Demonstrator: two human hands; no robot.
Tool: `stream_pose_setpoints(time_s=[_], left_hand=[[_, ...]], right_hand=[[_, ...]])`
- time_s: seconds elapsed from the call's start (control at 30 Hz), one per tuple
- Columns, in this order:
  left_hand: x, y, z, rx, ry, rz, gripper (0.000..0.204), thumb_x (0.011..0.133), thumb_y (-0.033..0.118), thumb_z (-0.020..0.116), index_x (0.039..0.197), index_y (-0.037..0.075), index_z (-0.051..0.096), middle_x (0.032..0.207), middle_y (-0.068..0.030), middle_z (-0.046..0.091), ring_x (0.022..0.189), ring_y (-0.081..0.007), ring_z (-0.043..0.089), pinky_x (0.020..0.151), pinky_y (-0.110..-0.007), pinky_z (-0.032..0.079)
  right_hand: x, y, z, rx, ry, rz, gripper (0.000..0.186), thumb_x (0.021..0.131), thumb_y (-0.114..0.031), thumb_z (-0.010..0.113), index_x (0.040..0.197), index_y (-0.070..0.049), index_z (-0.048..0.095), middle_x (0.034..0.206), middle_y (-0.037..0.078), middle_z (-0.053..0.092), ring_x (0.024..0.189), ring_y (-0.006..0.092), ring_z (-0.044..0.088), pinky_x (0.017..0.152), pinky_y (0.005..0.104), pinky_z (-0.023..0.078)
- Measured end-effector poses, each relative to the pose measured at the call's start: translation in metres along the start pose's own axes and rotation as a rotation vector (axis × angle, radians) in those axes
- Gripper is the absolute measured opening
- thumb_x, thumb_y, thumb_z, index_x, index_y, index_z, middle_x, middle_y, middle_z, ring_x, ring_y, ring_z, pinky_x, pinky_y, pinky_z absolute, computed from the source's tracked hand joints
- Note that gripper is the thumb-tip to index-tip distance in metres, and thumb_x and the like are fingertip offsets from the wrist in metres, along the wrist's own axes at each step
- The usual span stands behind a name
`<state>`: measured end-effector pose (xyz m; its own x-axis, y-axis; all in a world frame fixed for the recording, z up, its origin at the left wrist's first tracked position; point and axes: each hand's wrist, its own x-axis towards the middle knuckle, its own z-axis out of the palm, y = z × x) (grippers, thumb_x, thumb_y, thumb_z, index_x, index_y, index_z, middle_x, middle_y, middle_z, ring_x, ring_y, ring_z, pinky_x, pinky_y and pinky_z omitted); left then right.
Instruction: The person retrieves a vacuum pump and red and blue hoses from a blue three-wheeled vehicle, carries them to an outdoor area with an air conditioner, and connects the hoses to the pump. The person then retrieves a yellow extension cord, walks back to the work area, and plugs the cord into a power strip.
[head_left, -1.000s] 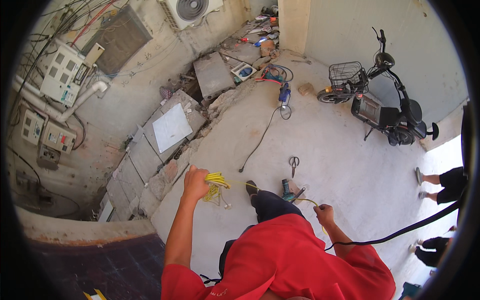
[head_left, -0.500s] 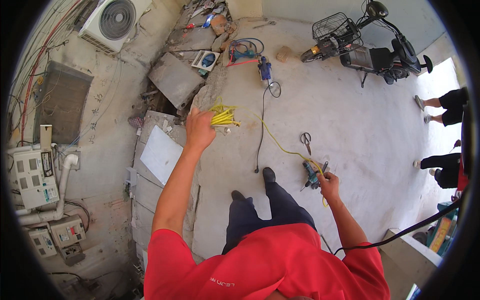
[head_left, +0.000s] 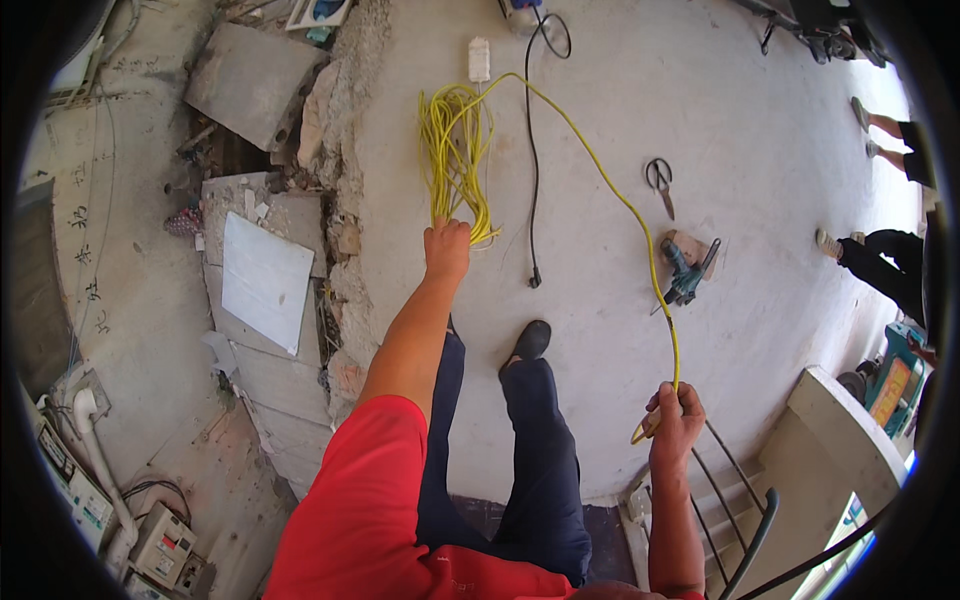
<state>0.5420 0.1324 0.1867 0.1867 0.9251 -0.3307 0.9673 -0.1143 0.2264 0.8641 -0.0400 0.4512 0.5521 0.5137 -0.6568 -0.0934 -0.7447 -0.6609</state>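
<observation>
A loose bundle of yellow cable (head_left: 455, 140) hangs or lies over the grey floor, and my left hand (head_left: 447, 248) is closed round its near end. From the bundle one yellow strand arcs across to the right, with a dark mark partway along it. My right hand (head_left: 678, 425) pinches that strand close to its end, and a short loop sticks out beside the fingers. Beyond the bundle's top is a white power strip (head_left: 480, 60). A black cord (head_left: 533, 180) with a plug runs between the bundle and the strand.
Scissors (head_left: 660, 188) and a green power tool (head_left: 688, 272) against a brownish block lie right of the strand. Broken concrete slabs (head_left: 255, 85) and a white sheet (head_left: 265, 283) border the left. Near right are a stair railing (head_left: 745, 535) and wall (head_left: 840, 430); people's legs (head_left: 885, 265) stand beyond.
My view has shifted nearer. The yellow bundle, earlier bunched in my left hand, now spreads out long beyond it. My right hand has come nearer, still holding the strand.
</observation>
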Motion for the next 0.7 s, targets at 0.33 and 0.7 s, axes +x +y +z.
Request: stream_pose_setpoints(time_s=[0.33, 0.7], left_hand=[[-0.104, 0.029, -0.015, -0.866, -0.851, -0.356, 0.051, 0.097, 0.039, 0.069, 0.134, 0.005, 0.06, 0.104, -0.0116, 0.072, 0.098, -0.0228, 0.066, 0.089, -0.039, 0.053], [-0.188, 0.014, -0.136, -1.844, -0.321, -0.859, 0.032, 0.106, 0.012, 0.056, 0.136, 0.004, 0.059, 0.084, -0.0036, 0.063, 0.067, -0.013, 0.06, 0.066, -0.029, 0.053]], right_hand=[[-0.076, 0.057, 0.099, -0.299, -0.248, -0.515, 0.019, 0.079, -0.003, 0.082, 0.082, -0.003, 0.063, 0.085, 0.015, 0.062, 0.071, 0.0319, 0.061, 0.062, 0.039, 0.051], [-0.077, 0.064, 0.137, 0.002, -0.558, -0.46, 0.018, 0.085, -0.003, 0.073, 0.099, -0.004, 0.061, 0.096, 0.013, 0.058, 0.089, 0.0282, 0.062, 0.079, 0.0364, 0.05]])
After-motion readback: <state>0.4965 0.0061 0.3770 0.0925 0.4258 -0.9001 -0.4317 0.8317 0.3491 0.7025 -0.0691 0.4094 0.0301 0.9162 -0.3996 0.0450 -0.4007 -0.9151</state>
